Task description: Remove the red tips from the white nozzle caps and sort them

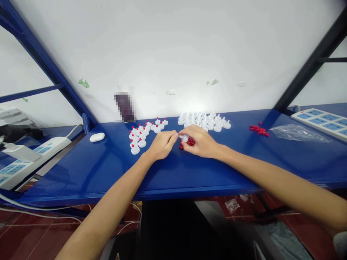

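Note:
Over the middle of the table, my right hand [199, 141] grips a white nozzle cap [184, 138] by its round base, with the narrow spout turned left. My left hand [163, 144] is closed, thumb and finger pinched at the spout's tip; anything small between them is hidden. Beneath my right hand lies a pile of small red tips [191, 142], partly covered by the fingers. To the left stand several white nozzle caps with red tips [135, 149]. Behind my right hand is a crowded group of plain white nozzle caps [217, 127], spouts mostly upward.
The blue table [108, 177] backs onto a white wall. More red tips [259, 130] lie at the right beside a clear plastic bag [295, 133]. A white earbud case [97, 137] sits at the left. Power strips [322, 121] and metal frame posts [306, 65] flank the work area.

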A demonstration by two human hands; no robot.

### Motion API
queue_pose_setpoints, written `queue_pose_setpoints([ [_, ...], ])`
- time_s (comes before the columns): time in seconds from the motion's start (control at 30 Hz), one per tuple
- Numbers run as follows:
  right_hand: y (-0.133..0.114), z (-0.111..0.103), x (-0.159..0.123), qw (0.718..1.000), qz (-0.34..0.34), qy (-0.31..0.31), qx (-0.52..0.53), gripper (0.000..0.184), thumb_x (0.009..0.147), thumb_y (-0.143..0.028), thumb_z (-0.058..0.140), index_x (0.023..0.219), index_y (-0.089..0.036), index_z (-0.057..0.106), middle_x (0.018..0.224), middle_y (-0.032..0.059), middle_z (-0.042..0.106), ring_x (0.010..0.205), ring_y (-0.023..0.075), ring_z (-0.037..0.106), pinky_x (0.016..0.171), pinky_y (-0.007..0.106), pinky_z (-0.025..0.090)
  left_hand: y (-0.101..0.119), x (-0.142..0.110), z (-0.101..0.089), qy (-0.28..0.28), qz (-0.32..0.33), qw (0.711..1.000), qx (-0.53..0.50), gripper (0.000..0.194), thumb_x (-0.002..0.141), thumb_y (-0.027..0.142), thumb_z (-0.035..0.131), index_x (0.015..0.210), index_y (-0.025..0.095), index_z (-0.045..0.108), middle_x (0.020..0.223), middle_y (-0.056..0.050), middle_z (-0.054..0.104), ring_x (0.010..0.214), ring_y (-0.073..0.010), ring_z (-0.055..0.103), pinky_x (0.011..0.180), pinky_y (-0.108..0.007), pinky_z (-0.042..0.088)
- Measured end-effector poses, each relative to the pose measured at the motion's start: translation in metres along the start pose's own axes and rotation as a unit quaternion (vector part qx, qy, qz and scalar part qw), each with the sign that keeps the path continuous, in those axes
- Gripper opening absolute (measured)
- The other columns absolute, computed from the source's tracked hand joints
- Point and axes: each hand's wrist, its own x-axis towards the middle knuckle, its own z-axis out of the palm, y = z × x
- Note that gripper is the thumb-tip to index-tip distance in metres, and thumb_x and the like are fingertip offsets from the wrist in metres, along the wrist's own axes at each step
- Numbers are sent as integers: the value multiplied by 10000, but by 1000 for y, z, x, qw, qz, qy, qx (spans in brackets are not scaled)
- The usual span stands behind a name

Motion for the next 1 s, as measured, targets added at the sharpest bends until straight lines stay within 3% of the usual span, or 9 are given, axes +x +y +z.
queue_pose_setpoints([
  [0.23, 2, -3, -1, 998, 19, -30, 43, 175, 874, -114, 457, 970, -201, 575, 920, 73, 605, 807, 207, 562, 752, 359, 471, 2, 1, -4, -9, 7, 998, 57, 346, 1013, 330, 323, 720, 191, 443, 658, 11, 493, 624, -134, 452, 634, -280, 331],
  [0.47, 1, -6, 0, 994, 15, -74, 75, 153, 1000, -229, 371, 960, -204, 517, 892, 57, 540, 777, 185, 512, 712, 333, 442, 1, 1, -4, -20, 9, 997, 75, 351, 1015, 324, 319, 716, 190, 443, 652, 10, 485, 609, -133, 439, 625, -279, 326],
  [1.0, -1, -6, 0, 987, 22, -137, 77, 218, 1015, -228, 332, 855, -207, 478, 864, 50, 507, 770, 192, 481, 737, 355, 438, 3, -3, -5, -41, 57, 991, 117, 228, 996, 351, 398, 900, 187, 525, 753, -9, 603, 646, -149, 519, 642, -282, 359],
])
